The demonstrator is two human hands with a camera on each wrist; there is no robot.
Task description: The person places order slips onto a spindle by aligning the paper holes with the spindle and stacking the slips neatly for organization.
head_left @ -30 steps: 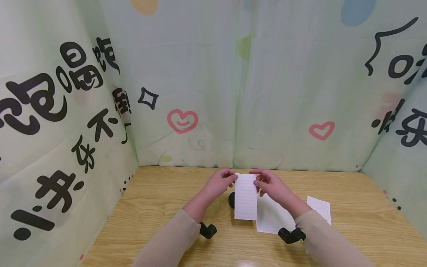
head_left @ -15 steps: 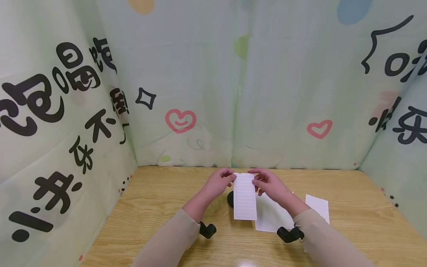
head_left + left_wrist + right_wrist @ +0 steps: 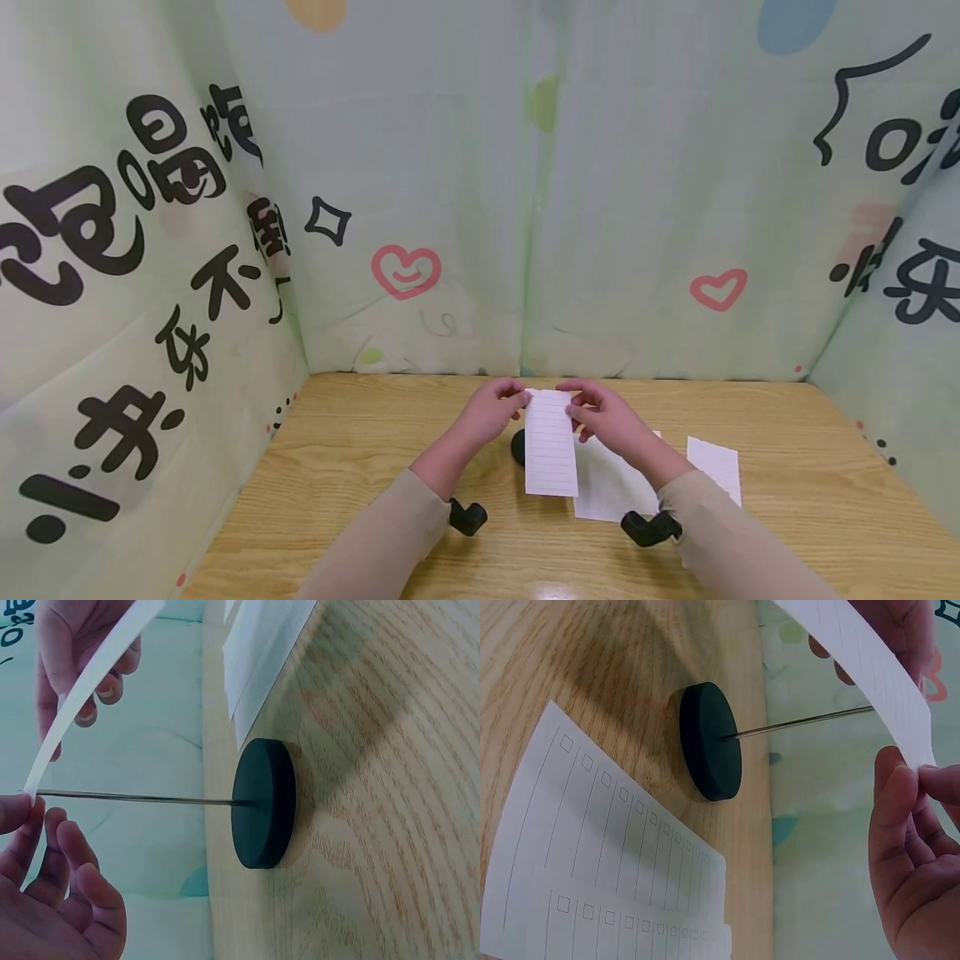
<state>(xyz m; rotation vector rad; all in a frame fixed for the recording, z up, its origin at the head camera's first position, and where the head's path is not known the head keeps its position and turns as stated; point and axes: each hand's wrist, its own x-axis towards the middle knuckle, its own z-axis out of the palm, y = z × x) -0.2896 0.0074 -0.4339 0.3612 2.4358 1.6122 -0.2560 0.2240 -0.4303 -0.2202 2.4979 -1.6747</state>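
Note:
A narrow lined paper slip (image 3: 551, 450) is held up by both hands over a spike stand. My left hand (image 3: 491, 410) pinches its top left corner between thumb and index finger. My right hand (image 3: 609, 419) pinches the right edge near the top. Below the slip stands the round black base (image 3: 262, 804) with an upright thin metal rod (image 3: 139, 797). In the left wrist view the rod's top meets the slip close to the left fingertips; whether it pierces the paper I cannot tell. In the head view the slip hides the rod and part of the base.
Lined sheets with small checkboxes (image 3: 622, 817) lie on the wooden table right of the base, partly under the right forearm. Another white paper (image 3: 716, 467) shows beyond that forearm. A printed curtain (image 3: 420, 333) hangs behind the table and along both sides.
The head view has shifted very slightly. Both hands and the slip stay almost where they were, with no visible change of grip.

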